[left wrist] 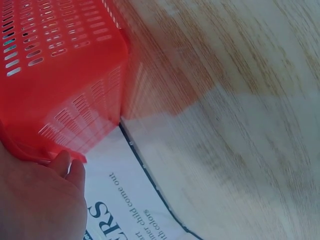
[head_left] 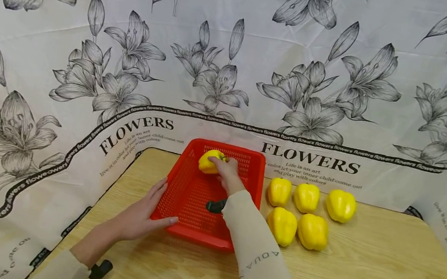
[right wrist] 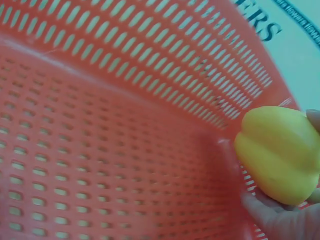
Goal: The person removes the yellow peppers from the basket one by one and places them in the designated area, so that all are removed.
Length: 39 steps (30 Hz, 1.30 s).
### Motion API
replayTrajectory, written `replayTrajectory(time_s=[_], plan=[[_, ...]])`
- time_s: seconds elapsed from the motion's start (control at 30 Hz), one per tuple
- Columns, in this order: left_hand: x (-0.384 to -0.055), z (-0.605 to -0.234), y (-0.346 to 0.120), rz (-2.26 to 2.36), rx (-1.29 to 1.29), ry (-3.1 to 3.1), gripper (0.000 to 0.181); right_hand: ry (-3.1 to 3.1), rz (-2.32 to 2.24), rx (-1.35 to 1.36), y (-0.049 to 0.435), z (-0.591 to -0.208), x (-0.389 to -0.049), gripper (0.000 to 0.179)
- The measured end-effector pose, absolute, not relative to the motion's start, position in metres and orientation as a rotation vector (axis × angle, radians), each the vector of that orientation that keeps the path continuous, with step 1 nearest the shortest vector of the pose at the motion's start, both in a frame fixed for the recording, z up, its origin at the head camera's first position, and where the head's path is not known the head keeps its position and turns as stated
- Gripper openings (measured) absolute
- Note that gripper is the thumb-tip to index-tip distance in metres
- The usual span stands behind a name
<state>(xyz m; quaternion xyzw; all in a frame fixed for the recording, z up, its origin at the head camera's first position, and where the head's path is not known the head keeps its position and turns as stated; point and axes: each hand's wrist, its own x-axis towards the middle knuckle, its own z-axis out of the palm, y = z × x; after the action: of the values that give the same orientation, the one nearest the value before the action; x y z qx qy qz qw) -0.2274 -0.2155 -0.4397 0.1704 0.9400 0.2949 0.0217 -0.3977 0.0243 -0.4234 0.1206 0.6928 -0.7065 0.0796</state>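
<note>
A yellow bell pepper (head_left: 208, 162) is in my right hand (head_left: 230, 174), up at the far end of a red plastic basket (head_left: 204, 238). In the right wrist view, fingers and thumb hold the pepper (right wrist: 280, 152) from the side, close to the perforated wall; the basket floor in that view is bare. My left hand (head_left: 137, 218) grips the basket's near left corner, thumb over the front rim and fingers along the left side. From the left wrist, its fingertips (left wrist: 76, 172) show at the rim of the basket (left wrist: 60, 95).
Several yellow bell peppers (head_left: 306, 198) stand in two rows on the wooden table (head_left: 385, 264), right of the basket. A white flower-print cloth (head_left: 226, 55) hangs behind and along the left side. Dark wrist devices (head_left: 100, 270) are on both sleeves.
</note>
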Motion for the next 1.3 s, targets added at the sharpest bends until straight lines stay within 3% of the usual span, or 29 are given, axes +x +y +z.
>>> replayTrajectory(time_s=[0.7,1.3], plan=[[-0.226,-0.442,-0.22,0.884,0.574,2.954,0.109,2.124,-2.306,0.027,0.048,-0.364,-0.39,0.051],[-0.225,-0.44,-0.215,0.902,0.603,2.963,0.109,2.153,-2.187,-0.11,0.081,-0.314,-0.353,0.069]])
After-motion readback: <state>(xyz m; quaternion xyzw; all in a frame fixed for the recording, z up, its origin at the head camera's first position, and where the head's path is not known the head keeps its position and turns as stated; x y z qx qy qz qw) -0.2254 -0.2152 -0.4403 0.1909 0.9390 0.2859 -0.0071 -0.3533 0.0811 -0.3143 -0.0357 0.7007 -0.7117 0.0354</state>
